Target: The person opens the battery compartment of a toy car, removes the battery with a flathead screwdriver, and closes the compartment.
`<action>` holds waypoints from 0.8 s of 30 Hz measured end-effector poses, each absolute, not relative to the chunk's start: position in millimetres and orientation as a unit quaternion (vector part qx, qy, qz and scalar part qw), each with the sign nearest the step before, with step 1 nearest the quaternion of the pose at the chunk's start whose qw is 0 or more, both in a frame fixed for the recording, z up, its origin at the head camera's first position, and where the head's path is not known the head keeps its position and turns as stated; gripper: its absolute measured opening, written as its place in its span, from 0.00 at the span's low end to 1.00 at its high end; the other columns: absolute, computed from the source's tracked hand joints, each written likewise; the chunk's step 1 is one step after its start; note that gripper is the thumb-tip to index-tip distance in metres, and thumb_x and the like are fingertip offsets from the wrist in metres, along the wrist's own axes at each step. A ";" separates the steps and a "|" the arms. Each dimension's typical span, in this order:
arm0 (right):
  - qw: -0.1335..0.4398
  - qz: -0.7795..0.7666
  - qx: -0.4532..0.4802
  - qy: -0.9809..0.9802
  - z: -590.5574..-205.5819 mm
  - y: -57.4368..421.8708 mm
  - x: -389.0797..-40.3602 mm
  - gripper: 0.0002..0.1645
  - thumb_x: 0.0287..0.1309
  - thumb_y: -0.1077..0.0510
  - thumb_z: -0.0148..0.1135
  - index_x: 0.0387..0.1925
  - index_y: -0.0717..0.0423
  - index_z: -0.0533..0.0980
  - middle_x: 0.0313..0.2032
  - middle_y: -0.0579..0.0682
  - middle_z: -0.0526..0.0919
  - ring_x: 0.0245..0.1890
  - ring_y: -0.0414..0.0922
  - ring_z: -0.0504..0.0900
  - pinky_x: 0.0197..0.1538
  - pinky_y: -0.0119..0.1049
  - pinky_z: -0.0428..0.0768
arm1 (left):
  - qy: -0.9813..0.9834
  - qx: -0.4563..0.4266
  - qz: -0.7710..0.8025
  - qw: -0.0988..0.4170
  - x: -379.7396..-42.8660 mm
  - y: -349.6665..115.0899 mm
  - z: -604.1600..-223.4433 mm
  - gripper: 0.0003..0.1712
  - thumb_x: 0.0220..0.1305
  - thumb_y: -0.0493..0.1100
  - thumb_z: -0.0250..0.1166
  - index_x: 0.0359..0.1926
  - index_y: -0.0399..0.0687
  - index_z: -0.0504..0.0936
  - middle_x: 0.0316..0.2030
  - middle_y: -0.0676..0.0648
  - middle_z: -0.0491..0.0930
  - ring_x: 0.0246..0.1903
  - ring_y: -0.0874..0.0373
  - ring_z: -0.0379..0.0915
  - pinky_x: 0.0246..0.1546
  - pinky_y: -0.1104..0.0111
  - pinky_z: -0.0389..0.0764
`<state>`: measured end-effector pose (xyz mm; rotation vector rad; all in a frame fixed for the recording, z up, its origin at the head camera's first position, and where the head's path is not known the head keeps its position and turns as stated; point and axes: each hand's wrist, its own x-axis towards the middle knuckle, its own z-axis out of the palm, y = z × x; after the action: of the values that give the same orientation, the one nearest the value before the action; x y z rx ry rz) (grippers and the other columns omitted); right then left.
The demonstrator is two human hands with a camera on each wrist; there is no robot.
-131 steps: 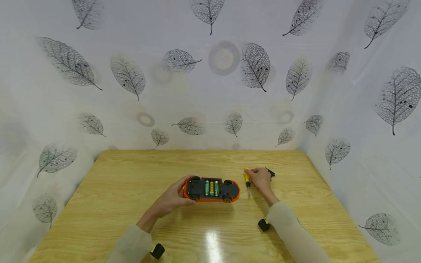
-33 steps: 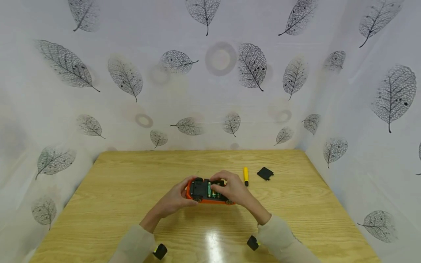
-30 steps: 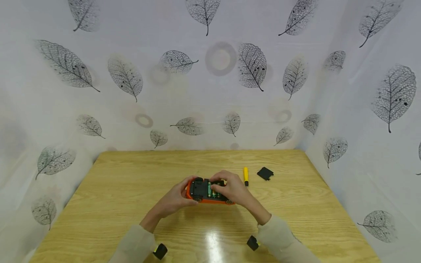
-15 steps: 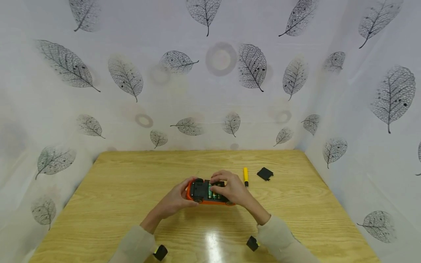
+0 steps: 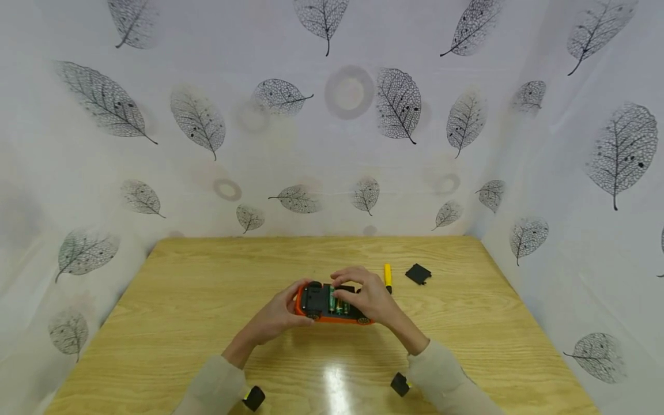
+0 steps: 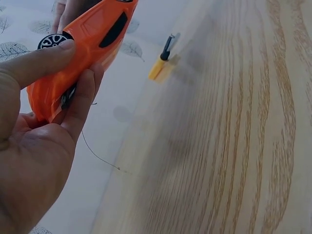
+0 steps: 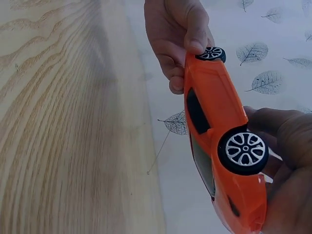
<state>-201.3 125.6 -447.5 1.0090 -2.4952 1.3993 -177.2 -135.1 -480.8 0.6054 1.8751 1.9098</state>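
An orange toy car (image 5: 332, 319) is held upside down over the table, its black underside facing up. My left hand (image 5: 272, 314) grips one end of it, thumb on the near side by a wheel, as the left wrist view also shows. Green batteries (image 5: 332, 302) lie side by side in the open compartment. My right hand (image 5: 370, 297) bends over the compartment, thumb and forefinger tips at the upper end of the leftmost battery; I cannot tell whether they pinch it. In the right wrist view, the car's side (image 7: 219, 97) hides those fingertips.
A yellow-handled screwdriver (image 5: 387, 276) lies on the wooden table (image 5: 207, 276) just behind my right hand. Right of it is a black battery cover (image 5: 418, 274). A white curtain with leaf prints (image 5: 290, 150) hangs behind the table and at both sides.
My right hand has let go of the screwdriver, leaving it on the table, and moved left onto the battery compartment. Over the last second, the hands and car have barely moved.
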 end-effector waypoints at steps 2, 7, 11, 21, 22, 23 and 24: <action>0.061 0.475 0.336 -0.811 -447.2 124.8 -200.8 0.06 0.62 0.61 0.73 0.42 0.55 0.87 0.54 0.50 0.85 0.58 0.51 0.79 0.56 0.52 0.83 | 0.669 0.216 0.683 0.196 -177.4 -135.4 -480.5 0.52 0.63 0.29 0.72 0.80 0.40 0.52 0.75 0.31 0.56 0.69 0.39 0.66 0.57 0.64 0.82; 0.072 0.480 0.341 -0.805 -446.1 122.4 -198.1 0.05 0.62 0.61 0.73 0.39 0.50 0.86 0.46 0.46 0.86 0.47 0.45 0.83 0.44 0.44 0.86 | 0.669 0.217 0.684 0.194 -177.8 -136.6 -478.9 0.51 0.63 0.28 0.71 0.80 0.40 0.52 0.75 0.31 0.56 0.67 0.40 0.68 0.56 0.64 0.82; 0.066 0.475 0.337 -0.810 -444.2 121.1 -195.1 0.12 0.63 0.62 0.73 0.47 0.55 0.85 0.45 0.47 0.88 0.45 0.44 0.86 0.46 0.48 0.86 | 0.672 0.213 0.683 0.193 -178.3 -137.0 -478.3 0.51 0.63 0.28 0.71 0.80 0.41 0.52 0.75 0.30 0.57 0.66 0.41 0.70 0.55 0.64 0.83; 0.062 0.429 0.341 -0.834 -440.7 120.8 -189.7 0.12 0.64 0.58 0.72 0.49 0.54 0.87 0.45 0.46 0.86 0.46 0.44 0.83 0.47 0.43 0.85 | 0.668 0.215 0.686 0.194 -179.6 -137.2 -480.2 0.51 0.63 0.27 0.70 0.80 0.40 0.52 0.75 0.31 0.57 0.67 0.41 0.69 0.56 0.64 0.82; 0.064 0.428 0.342 -0.834 -441.3 121.0 -189.5 0.13 0.63 0.59 0.72 0.49 0.54 0.87 0.45 0.46 0.86 0.46 0.45 0.83 0.47 0.43 0.86 | 0.666 0.215 0.687 0.195 -179.8 -137.1 -480.4 0.51 0.63 0.27 0.70 0.80 0.41 0.52 0.75 0.31 0.57 0.67 0.41 0.69 0.57 0.64 0.82; 0.068 0.426 0.345 -0.834 -441.9 121.3 -189.3 0.13 0.63 0.59 0.73 0.49 0.54 0.87 0.45 0.46 0.86 0.46 0.44 0.83 0.46 0.43 0.86 | 0.665 0.215 0.688 0.195 -179.9 -137.1 -480.4 0.51 0.63 0.28 0.70 0.80 0.41 0.52 0.75 0.31 0.56 0.67 0.41 0.69 0.57 0.63 0.82; 0.072 0.426 0.347 -0.833 -442.6 121.6 -189.1 0.13 0.63 0.59 0.73 0.49 0.54 0.87 0.44 0.46 0.86 0.45 0.44 0.83 0.45 0.42 0.86 | 0.665 0.215 0.688 0.196 -180.0 -136.9 -480.5 0.51 0.63 0.28 0.71 0.80 0.41 0.52 0.75 0.31 0.56 0.67 0.41 0.69 0.57 0.63 0.82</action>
<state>-189.1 121.6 -442.6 1.0423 -2.5034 1.2795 -180.0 -136.9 -480.5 0.6034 1.8617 1.9281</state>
